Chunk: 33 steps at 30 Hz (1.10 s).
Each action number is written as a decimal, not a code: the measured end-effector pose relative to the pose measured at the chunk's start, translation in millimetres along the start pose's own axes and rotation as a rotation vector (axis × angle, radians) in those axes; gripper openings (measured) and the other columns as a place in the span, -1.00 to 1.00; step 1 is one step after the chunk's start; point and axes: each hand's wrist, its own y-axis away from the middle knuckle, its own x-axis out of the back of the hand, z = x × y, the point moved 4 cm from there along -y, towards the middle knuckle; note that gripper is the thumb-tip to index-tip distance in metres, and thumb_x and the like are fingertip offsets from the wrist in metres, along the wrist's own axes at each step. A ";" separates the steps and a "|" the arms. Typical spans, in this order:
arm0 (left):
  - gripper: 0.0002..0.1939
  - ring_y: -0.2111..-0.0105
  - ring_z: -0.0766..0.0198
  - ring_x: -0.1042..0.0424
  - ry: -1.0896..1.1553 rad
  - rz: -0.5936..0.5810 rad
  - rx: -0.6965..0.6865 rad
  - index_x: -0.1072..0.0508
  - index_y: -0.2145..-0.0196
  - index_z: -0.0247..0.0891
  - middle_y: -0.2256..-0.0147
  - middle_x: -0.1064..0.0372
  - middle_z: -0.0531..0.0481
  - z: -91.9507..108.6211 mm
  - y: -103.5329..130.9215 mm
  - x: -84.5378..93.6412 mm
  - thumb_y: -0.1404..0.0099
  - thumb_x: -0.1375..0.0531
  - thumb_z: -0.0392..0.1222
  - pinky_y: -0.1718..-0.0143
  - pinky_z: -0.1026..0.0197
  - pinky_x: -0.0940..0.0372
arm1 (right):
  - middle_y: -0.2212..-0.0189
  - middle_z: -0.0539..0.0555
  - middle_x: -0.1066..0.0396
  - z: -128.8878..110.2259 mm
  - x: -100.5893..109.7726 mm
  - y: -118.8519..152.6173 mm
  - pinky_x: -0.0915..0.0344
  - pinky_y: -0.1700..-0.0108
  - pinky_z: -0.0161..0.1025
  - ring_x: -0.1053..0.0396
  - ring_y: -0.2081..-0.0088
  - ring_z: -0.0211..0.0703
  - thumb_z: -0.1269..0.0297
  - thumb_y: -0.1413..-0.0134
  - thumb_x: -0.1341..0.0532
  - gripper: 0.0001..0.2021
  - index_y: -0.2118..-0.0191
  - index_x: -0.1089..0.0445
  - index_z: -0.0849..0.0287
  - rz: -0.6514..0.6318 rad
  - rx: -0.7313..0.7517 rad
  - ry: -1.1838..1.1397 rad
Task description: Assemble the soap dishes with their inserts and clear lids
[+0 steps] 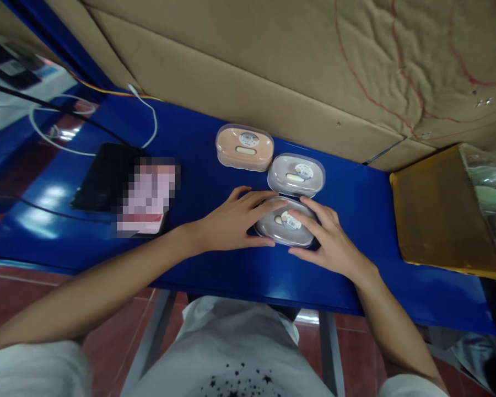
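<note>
On the blue table, a grey oval box with a clear lid and a round label point(289, 236) lies between my two hands. My left hand point(242, 219) rests on its left side, fingers spread over the lid and thumb at the near edge. My right hand point(324, 237) touches the right side in the same way, fingertips on the lid near the label. Just behind it is a second grey box point(296, 173), and a peach box point(244, 148) stands behind and to the left of that one.
A black device point(101, 179) and a phone with a blurred screen point(149, 198) lie at the left, near white and black cables. A cardboard box point(434, 212) holding plastic-wrapped items stands at the right. A cardboard wall point(240, 71) runs along the back.
</note>
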 end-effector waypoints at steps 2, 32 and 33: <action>-0.16 -0.40 -0.20 -0.28 0.011 0.002 0.005 -0.13 -0.53 -0.05 -0.42 -0.24 -0.31 0.3 -0.7 0.2 -0.47 -0.29 0.27 -0.40 -0.28 -0.09 | -0.51 0.27 -0.09 1.4 -0.1 0.4 -0.29 -0.37 0.32 -0.17 -0.48 0.34 0.01 -0.37 -0.35 -0.19 -0.58 0.01 -0.19 0.009 0.001 -0.021; -0.13 -0.41 -0.18 -0.25 0.073 -0.021 0.005 -0.08 -0.55 -0.01 -0.45 -0.20 -0.29 -4.1 0.4 -0.1 -0.47 -0.33 0.20 -0.39 -0.24 -0.12 | -0.51 0.26 -0.09 0.9 -1.0 -0.2 -0.25 -0.40 0.32 -0.16 -0.48 0.35 0.00 -0.36 -0.36 -0.21 -0.55 -0.03 -0.18 -0.044 -0.048 -0.038; -0.14 -0.40 -0.19 -0.26 0.042 -0.012 -0.013 -0.07 -0.55 -0.03 -0.45 -0.19 -0.31 -3.4 0.8 -1.3 -0.48 -0.32 0.19 -0.38 -0.25 -0.13 | -0.51 0.25 -0.08 2.9 1.3 0.7 -0.24 -0.41 0.32 -0.14 -0.49 0.35 0.01 -0.35 -0.36 -0.23 -0.54 -0.06 -0.18 -0.069 -0.063 -0.050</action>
